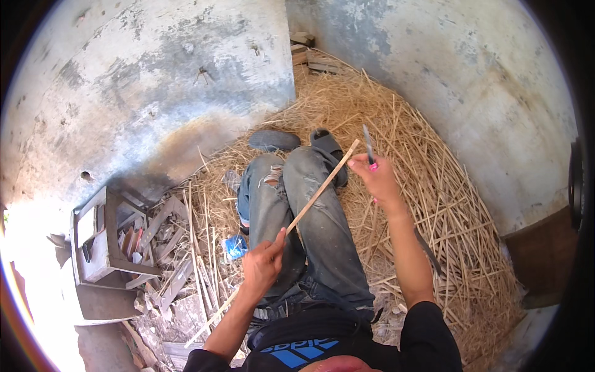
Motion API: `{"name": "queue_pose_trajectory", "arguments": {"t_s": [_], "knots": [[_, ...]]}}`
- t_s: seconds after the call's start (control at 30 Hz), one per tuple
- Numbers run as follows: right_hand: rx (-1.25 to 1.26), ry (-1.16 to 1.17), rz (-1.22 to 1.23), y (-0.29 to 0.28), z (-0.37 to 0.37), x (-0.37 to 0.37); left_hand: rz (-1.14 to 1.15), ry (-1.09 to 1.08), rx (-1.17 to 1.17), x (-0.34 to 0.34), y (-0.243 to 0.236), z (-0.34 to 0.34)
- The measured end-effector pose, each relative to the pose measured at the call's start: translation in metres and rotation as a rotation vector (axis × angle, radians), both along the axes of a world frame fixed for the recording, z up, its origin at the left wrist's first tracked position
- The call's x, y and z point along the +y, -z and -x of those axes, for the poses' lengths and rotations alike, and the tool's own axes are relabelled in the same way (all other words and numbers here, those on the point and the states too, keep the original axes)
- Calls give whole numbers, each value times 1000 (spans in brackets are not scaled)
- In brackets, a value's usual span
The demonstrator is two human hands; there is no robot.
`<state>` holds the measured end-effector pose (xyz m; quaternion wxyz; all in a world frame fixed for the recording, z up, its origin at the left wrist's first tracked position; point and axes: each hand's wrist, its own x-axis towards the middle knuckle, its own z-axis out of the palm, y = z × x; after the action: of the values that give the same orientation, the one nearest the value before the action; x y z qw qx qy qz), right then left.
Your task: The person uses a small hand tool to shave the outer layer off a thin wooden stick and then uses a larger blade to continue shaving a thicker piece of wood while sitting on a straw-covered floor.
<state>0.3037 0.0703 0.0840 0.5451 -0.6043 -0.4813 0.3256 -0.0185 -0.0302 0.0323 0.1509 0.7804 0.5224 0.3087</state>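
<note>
My left hand (263, 265) is closed around a long, pale strip of wood or bamboo (319, 191). The strip slants across my thighs, its lower end passing beneath my left forearm and its upper end reaching past my right knee. My right hand (377, 180) grips a small knife (369, 144) with pink showing at the handle and the narrow blade pointing away from me. The thumb and fingertips of that hand are close to the strip's upper end; whether they touch it I cannot tell.
Shavings and thin strips (446, 235) cover the floor ahead and to the right. A broken wooden frame (114, 248) and scrap wood (170, 229) lie at left. Near my left thigh is a blue wrapper (235, 247). Stained walls (186, 74) curve around; dark sandals (273, 140) sit ahead.
</note>
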Motion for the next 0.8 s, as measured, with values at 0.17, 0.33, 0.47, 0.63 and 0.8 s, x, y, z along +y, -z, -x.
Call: {"name": "queue_pose_trajectory", "arguments": {"t_s": [0.17,0.33,0.47,0.63,0.8], "knots": [[-47,-146,63,21,5,2,-1,49,-9,0,-4,-5],[188,28,61,6,-8,19,85,128,-100,3,-2,20],[473,264,-114,2,-67,33,181,111,-168,2,-4,63],[611,463,-265,-24,-131,31,227,4,-133,-1,-6,132],[715,568,-396,-37,-197,29,216,-63,-119,-5,-12,175]]}}
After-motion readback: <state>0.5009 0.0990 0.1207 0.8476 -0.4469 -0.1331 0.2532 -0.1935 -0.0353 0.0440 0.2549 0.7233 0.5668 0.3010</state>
